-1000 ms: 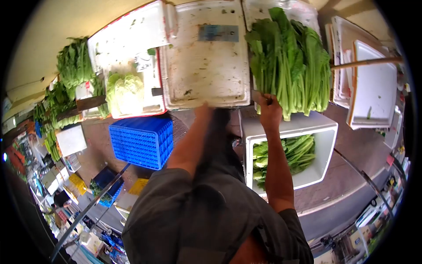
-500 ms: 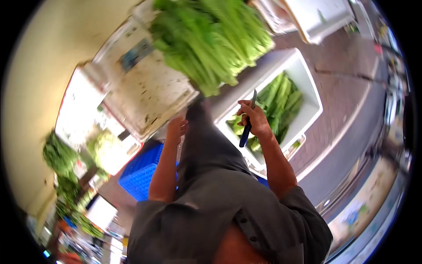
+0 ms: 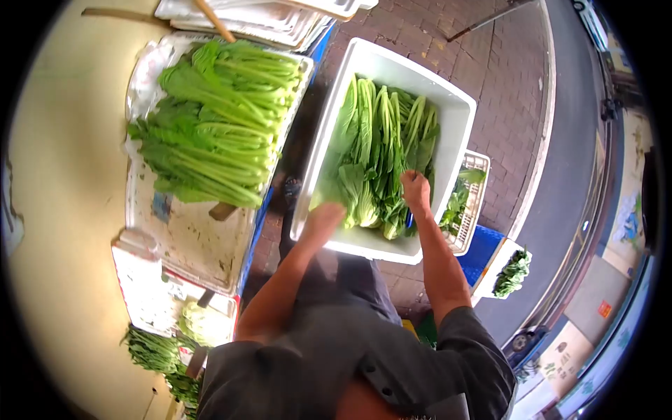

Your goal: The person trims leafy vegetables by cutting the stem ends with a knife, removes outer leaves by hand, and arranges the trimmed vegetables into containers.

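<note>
Fingers of the right hand (image 3: 416, 187) close round a slim blue-handled knife (image 3: 409, 219) over long green leafy vegetables (image 3: 381, 133) in a white rectangular box (image 3: 453, 115); the left hand (image 3: 326, 220), near left, blurs, fingers unreadable. Careless turning could nick leaves.

No legible txt or nos.

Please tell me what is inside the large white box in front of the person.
The white box holds long leafy greens, partly hidden by the right hand. Whatever lies beneath the top layer is covered and cannot be seen.
</note>
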`<move>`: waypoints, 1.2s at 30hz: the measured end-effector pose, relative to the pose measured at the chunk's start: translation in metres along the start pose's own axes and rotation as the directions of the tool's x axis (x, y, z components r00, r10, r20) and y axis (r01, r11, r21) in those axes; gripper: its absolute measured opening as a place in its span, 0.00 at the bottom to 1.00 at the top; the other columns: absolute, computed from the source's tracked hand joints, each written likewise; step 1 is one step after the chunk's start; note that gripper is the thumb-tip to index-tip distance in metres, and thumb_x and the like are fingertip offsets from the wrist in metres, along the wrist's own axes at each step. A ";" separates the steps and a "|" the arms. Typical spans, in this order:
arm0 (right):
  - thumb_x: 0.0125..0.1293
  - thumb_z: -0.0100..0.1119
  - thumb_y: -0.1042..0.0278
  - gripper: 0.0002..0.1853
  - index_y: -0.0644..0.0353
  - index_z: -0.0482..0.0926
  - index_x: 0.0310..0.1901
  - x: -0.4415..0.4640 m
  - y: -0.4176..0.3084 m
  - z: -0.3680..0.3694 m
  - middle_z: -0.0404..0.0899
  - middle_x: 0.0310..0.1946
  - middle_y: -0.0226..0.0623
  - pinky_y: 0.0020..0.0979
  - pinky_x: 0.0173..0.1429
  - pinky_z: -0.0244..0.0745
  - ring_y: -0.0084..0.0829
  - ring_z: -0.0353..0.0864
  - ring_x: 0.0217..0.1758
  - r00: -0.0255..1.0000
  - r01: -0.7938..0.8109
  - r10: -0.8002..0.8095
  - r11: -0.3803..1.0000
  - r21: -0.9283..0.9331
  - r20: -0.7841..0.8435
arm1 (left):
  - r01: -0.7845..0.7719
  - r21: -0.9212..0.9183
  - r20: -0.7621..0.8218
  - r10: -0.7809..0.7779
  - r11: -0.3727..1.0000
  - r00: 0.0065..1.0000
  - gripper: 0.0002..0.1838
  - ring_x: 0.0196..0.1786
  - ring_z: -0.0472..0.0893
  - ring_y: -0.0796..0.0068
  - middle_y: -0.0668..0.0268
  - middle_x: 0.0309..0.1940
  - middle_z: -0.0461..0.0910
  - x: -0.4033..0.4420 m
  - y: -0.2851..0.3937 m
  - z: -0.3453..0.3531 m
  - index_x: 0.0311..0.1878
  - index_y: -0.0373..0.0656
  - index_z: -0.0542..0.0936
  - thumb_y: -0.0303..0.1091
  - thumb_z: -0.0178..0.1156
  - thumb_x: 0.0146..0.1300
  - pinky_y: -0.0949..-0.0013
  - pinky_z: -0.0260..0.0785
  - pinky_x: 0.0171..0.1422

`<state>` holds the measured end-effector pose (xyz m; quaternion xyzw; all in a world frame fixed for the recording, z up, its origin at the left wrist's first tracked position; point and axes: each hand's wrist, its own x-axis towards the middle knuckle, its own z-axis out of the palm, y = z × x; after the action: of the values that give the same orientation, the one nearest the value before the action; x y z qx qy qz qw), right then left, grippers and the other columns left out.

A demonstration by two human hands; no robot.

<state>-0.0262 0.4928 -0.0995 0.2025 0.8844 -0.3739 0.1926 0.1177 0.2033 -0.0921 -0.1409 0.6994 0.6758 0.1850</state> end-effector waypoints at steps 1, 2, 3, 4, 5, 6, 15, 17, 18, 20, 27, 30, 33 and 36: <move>0.67 0.66 0.52 0.21 0.64 0.85 0.49 0.022 0.002 0.007 0.86 0.40 0.43 0.41 0.44 0.85 0.37 0.87 0.41 0.996 0.079 -0.081 0.995 -0.061 -0.043 | 0.018 0.045 -0.007 -0.018 0.999 1.000 0.20 0.46 0.85 0.70 0.56 0.46 0.86 0.018 0.024 0.008 0.55 0.34 0.80 0.42 0.65 0.73 0.69 0.77 0.50; 0.66 0.67 0.50 0.24 0.64 0.85 0.50 0.044 0.004 0.014 0.86 0.42 0.46 0.43 0.48 0.84 0.41 0.87 0.45 0.983 0.151 -0.162 0.980 -0.128 -0.080 | 0.039 0.089 -0.017 -0.037 0.995 0.999 0.21 0.49 0.85 0.67 0.54 0.49 0.86 0.039 0.049 0.016 0.56 0.33 0.80 0.43 0.65 0.73 0.67 0.77 0.54; 0.65 0.67 0.47 0.26 0.64 0.85 0.51 0.065 0.004 0.020 0.87 0.44 0.50 0.46 0.52 0.83 0.45 0.88 0.48 0.963 0.218 -0.243 0.955 -0.199 -0.113 | 0.059 0.130 -0.027 -0.056 0.990 0.998 0.22 0.52 0.86 0.64 0.52 0.51 0.86 0.061 0.068 0.021 0.57 0.32 0.80 0.43 0.64 0.73 0.66 0.77 0.57; 0.64 0.67 0.45 0.28 0.65 0.84 0.52 0.081 -0.006 0.024 0.86 0.47 0.52 0.46 0.55 0.81 0.47 0.86 0.52 0.975 0.183 -0.209 0.952 -0.244 -0.082 | 0.081 0.150 -0.028 -0.078 0.985 0.997 0.23 0.54 0.85 0.63 0.50 0.53 0.85 0.088 0.078 0.023 0.58 0.32 0.80 0.44 0.64 0.72 0.65 0.76 0.58; 0.64 0.67 0.44 0.30 0.67 0.84 0.52 0.089 -0.028 0.025 0.86 0.49 0.54 0.46 0.58 0.79 0.49 0.85 0.55 0.985 0.147 -0.168 0.946 -0.290 -0.050 | 0.107 0.169 -0.029 -0.104 0.980 0.994 0.24 0.56 0.85 0.62 0.48 0.54 0.85 0.115 0.084 0.026 0.58 0.32 0.80 0.44 0.64 0.72 0.64 0.76 0.60; 0.63 0.67 0.42 0.32 0.68 0.83 0.53 0.096 -0.045 0.026 0.85 0.52 0.56 0.46 0.61 0.77 0.51 0.84 0.58 0.992 0.109 -0.122 0.935 -0.338 -0.018 | 0.136 0.186 -0.028 -0.133 0.973 0.991 0.25 0.58 0.85 0.60 0.46 0.56 0.84 0.138 0.086 0.028 0.59 0.32 0.80 0.45 0.64 0.72 0.63 0.75 0.62; 0.62 0.63 0.47 0.24 0.65 0.84 0.43 0.131 -0.028 0.039 0.86 0.42 0.57 0.50 0.53 0.80 0.56 0.85 0.49 0.987 0.134 -0.089 0.916 -0.378 0.135 | 0.191 0.059 -0.003 -0.191 0.980 0.982 0.27 0.57 0.82 0.65 0.54 0.53 0.84 0.200 0.073 0.041 0.61 0.31 0.79 0.46 0.66 0.71 0.65 0.72 0.65; 0.62 0.64 0.49 0.23 0.65 0.83 0.41 0.111 -0.027 0.027 0.85 0.40 0.57 0.51 0.48 0.79 0.58 0.85 0.44 0.980 0.199 -0.186 0.944 -0.263 0.073 | 0.131 -0.056 -0.060 -0.134 0.990 0.989 0.32 0.61 0.78 0.65 0.54 0.58 0.79 0.209 0.082 0.047 0.67 0.31 0.74 0.47 0.67 0.70 0.65 0.70 0.67; 0.62 0.65 0.49 0.22 0.65 0.83 0.40 0.096 -0.029 0.019 0.85 0.38 0.57 0.51 0.46 0.79 0.59 0.85 0.42 0.971 0.238 -0.234 0.949 -0.208 0.042 | 0.097 -0.116 -0.095 -0.108 0.989 0.990 0.35 0.62 0.76 0.66 0.54 0.61 0.77 0.215 0.086 0.051 0.69 0.32 0.72 0.47 0.68 0.69 0.65 0.69 0.68; 0.62 0.67 0.55 0.19 0.66 0.80 0.37 0.065 -0.039 0.001 0.84 0.35 0.55 0.51 0.41 0.78 0.59 0.83 0.38 0.954 0.300 -0.294 0.943 -0.145 0.061 | 0.055 -0.112 -0.111 -0.067 0.992 0.992 0.51 0.70 0.72 0.55 0.45 0.67 0.72 0.232 0.087 0.062 0.76 0.32 0.61 0.59 0.70 0.62 0.59 0.64 0.74; 0.61 0.70 0.65 0.14 0.59 0.72 0.29 -0.017 -0.047 -0.016 0.75 0.27 0.42 0.45 0.31 0.76 0.50 0.80 0.28 0.813 0.565 -0.576 0.815 -0.127 -0.084 | 0.032 -0.451 0.137 0.033 0.892 0.990 0.62 0.59 0.78 0.62 0.47 0.70 0.67 0.221 0.153 0.087 0.82 0.36 0.45 0.44 0.77 0.56 0.63 0.72 0.64; 0.61 0.70 0.65 0.14 0.58 0.72 0.29 -0.033 -0.040 -0.019 0.75 0.27 0.41 0.45 0.30 0.75 0.50 0.79 0.27 0.800 0.573 -0.585 0.811 -0.119 -0.132 | 0.099 -0.523 0.198 0.007 0.847 0.980 0.53 0.47 0.84 0.68 0.48 0.69 0.69 0.204 0.162 0.097 0.82 0.33 0.47 0.30 0.71 0.62 0.69 0.78 0.53; 0.61 0.70 0.65 0.12 0.58 0.74 0.31 -0.048 -0.027 -0.023 0.76 0.28 0.40 0.44 0.30 0.75 0.48 0.80 0.27 0.794 0.572 -0.590 0.807 -0.147 -0.145 | 0.166 -0.510 0.246 -0.042 0.844 0.968 0.56 0.54 0.81 0.69 0.52 0.67 0.70 0.197 0.157 0.105 0.81 0.29 0.50 0.35 0.77 0.59 0.68 0.76 0.59; 0.61 0.71 0.65 0.12 0.58 0.75 0.33 -0.059 -0.019 -0.023 0.75 0.28 0.41 0.44 0.30 0.74 0.48 0.79 0.27 0.793 0.573 -0.592 0.805 -0.155 -0.145 | 0.129 -0.353 0.248 -0.040 0.927 0.968 0.53 0.57 0.79 0.70 0.54 0.65 0.73 0.193 0.154 0.109 0.80 0.28 0.54 0.38 0.76 0.61 0.69 0.73 0.64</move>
<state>0.0098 0.4850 -0.0446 -0.0559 0.9357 -0.3484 -0.0055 -0.1162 0.3300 -0.0431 -0.1216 0.5272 0.7976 0.2666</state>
